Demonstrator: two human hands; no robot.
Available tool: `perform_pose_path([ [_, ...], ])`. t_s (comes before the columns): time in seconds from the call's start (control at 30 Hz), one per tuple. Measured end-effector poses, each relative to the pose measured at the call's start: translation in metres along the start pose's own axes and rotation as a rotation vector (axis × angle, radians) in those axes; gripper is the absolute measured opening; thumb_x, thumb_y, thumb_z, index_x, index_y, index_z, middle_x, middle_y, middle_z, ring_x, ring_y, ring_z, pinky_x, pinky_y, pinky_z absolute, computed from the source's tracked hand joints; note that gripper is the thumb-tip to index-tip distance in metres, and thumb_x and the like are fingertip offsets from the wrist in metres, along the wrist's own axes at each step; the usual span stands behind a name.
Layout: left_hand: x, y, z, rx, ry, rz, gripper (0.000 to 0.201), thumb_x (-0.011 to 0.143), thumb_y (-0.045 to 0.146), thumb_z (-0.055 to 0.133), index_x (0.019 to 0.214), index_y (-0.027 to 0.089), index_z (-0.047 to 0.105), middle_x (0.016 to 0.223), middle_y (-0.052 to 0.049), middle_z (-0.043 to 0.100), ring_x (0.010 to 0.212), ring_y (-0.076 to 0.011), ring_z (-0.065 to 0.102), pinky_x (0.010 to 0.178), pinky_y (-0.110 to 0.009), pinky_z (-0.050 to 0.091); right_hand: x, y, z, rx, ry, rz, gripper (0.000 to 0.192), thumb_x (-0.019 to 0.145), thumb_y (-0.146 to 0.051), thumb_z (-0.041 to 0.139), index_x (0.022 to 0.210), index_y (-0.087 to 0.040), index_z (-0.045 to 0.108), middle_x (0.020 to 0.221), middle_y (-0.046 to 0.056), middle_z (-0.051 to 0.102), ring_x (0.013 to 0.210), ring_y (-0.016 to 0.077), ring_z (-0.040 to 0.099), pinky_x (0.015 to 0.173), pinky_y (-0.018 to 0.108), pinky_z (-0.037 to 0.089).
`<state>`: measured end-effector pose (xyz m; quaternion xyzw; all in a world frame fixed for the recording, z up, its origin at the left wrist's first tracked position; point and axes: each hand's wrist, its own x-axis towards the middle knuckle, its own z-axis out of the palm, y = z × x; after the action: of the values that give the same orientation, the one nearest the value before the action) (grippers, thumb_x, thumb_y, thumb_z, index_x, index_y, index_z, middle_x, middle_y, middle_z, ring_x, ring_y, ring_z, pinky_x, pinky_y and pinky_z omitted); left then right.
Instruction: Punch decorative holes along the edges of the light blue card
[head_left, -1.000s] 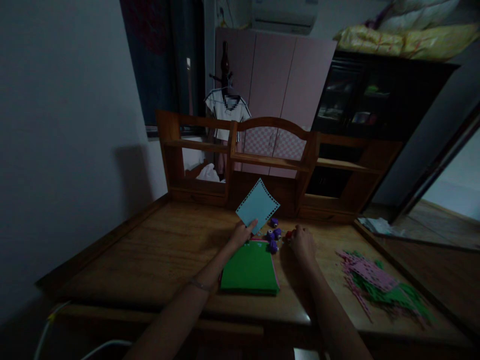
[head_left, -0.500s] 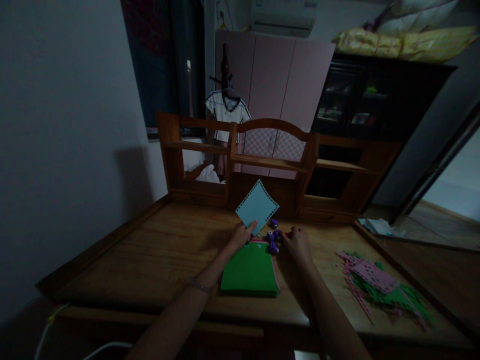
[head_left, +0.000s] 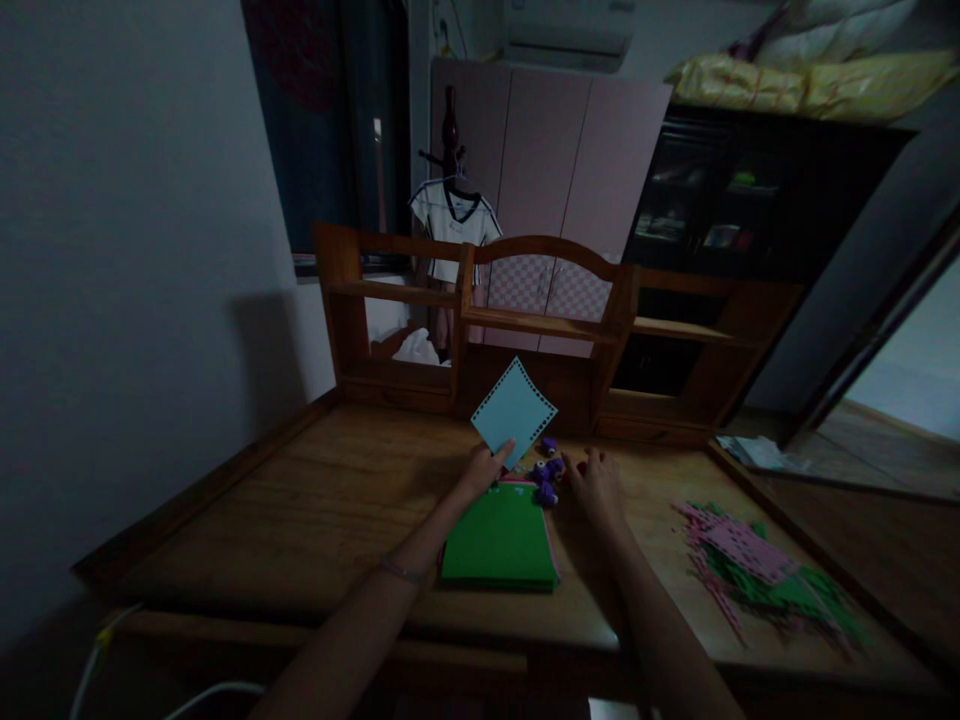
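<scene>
My left hand (head_left: 484, 472) is closed on the lower corner of a light blue square sheet (head_left: 514, 412), thumb on its face. The sheet is tilted up on one corner and has rows of small dark holes along two edges. Below it lies a stack of green sheets (head_left: 500, 540) with pink showing at its edges. Several small purple pieces (head_left: 548, 494) with whitish round ends sit at the stack's upper right. Beside them, my right hand (head_left: 596, 485) is low over the table, thumb and fingers apart. A small red spot shows near its fingertips, too dim to name.
A heap of pink and green cut strips (head_left: 757, 565) lies on the right of the wooden table (head_left: 315, 490). A wooden shelf unit (head_left: 540, 325) borders the table's far side. A white cable (head_left: 94, 665) hangs at the near left.
My right hand's thumb and fingers have spread a little beside the purple pieces. My left hand and the blue sheet have barely moved.
</scene>
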<state>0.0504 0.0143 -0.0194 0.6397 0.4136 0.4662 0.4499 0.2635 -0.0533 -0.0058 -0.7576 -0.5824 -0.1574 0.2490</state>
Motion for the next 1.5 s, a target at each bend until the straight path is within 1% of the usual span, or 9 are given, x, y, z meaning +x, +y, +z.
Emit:
perform_pose_path([
  [0.13,0.000,-0.002,0.000,0.031,-0.002,0.018,0.048,0.081,0.060,0.046,0.067,0.015,0.056,0.046,0.002,0.047,0.042,-0.0098,0.042,0.046,-0.021,0.032,-0.001,-0.003,-0.008,-0.092,-0.064,-0.143,0.032,0.094,-0.030,0.037,0.112,-0.016,0.059,0.104,0.016,0.058,0.095,0.0271,0.052,0.079,0.033,0.033],
  [0.5,0.001,-0.002,0.000,0.031,-0.008,-0.005,0.050,0.080,0.061,0.047,0.071,0.014,0.058,0.047,0.001,0.050,0.043,-0.0105,0.043,0.047,-0.021,0.034,-0.001,-0.008,-0.012,-0.090,-0.096,-0.129,0.031,0.095,-0.028,0.036,0.112,-0.018,0.060,0.103,0.015,0.058,0.096,0.0272,0.051,0.079,0.034,0.032],
  [0.67,0.001,-0.004,0.000,0.029,0.005,0.011,0.050,0.081,0.061,0.046,0.070,0.014,0.058,0.048,0.001,0.050,0.042,-0.0101,0.042,0.046,-0.021,0.033,-0.001,-0.012,-0.019,0.134,-0.061,-0.042,0.033,0.093,-0.037,0.038,0.106,-0.019,0.063,0.099,0.016,0.060,0.097,0.0297,0.051,0.081,0.036,0.034],
  [0.93,-0.001,0.003,0.001,-0.005,-0.031,0.036,0.048,0.079,0.058,0.051,0.080,0.011,0.062,0.060,-0.002,0.058,0.046,-0.0097,0.045,0.047,-0.021,0.035,0.004,-0.025,-0.035,0.580,0.176,-0.058,0.038,0.092,-0.047,0.038,0.103,-0.018,0.060,0.107,0.014,0.060,0.103,0.0266,0.051,0.087,0.038,0.039],
  [1.0,-0.002,0.005,0.002,-0.004,-0.035,0.054,0.048,0.077,0.057,0.055,0.082,0.010,0.063,0.063,-0.003,0.060,0.047,-0.0099,0.046,0.048,-0.021,0.037,0.004,-0.029,-0.031,0.770,0.137,-0.036,0.041,0.089,-0.052,0.043,0.107,-0.018,0.059,0.103,0.012,0.062,0.092,0.0239,0.058,0.078,0.035,0.045],
  [1.13,-0.004,0.006,0.002,-0.019,-0.076,0.073,0.046,0.076,0.055,0.058,0.088,0.011,0.064,0.070,-0.004,0.063,0.048,-0.0097,0.047,0.049,-0.021,0.038,0.004,-0.034,-0.018,1.150,-0.123,0.082,0.047,0.081,-0.060,0.051,0.098,-0.017,0.060,0.081,0.006,0.066,0.055,0.0156,0.057,0.051,0.026,0.044],
  [1.27,-0.008,0.008,0.005,-0.027,-0.130,0.092,0.047,0.074,0.054,0.061,0.088,0.009,0.065,0.073,-0.006,0.064,0.055,-0.0125,0.051,0.053,-0.023,0.040,0.002,-0.034,-0.008,1.396,-0.295,0.118,0.042,0.077,-0.060,0.058,0.079,-0.018,0.060,0.060,0.000,0.060,0.049,0.0122,0.053,0.045,0.020,0.038],
  [1.37,-0.013,0.016,0.006,0.034,-0.168,0.155,0.046,0.074,0.055,0.060,0.082,0.010,0.066,0.076,-0.006,0.065,0.064,-0.0151,0.054,0.060,-0.023,0.041,0.004,-0.030,-0.004,1.481,-0.289,0.176,0.041,0.076,-0.058,0.060,0.074,-0.018,0.058,0.059,-0.001,0.059,0.047,0.0110,0.051,0.043,0.019,0.036],
  [1.5,-0.022,0.045,0.001,0.275,-0.198,0.361,0.050,0.086,0.053,0.042,0.060,0.015,0.061,0.062,-0.003,0.058,0.062,-0.0137,0.050,0.063,-0.023,0.037,0.011,-0.023,-0.002,1.552,-0.150,0.271,0.041,0.072,-0.059,0.063,0.070,-0.019,0.055,0.059,-0.001,0.058,0.047,0.0109,0.050,0.045,0.021,0.040],
])
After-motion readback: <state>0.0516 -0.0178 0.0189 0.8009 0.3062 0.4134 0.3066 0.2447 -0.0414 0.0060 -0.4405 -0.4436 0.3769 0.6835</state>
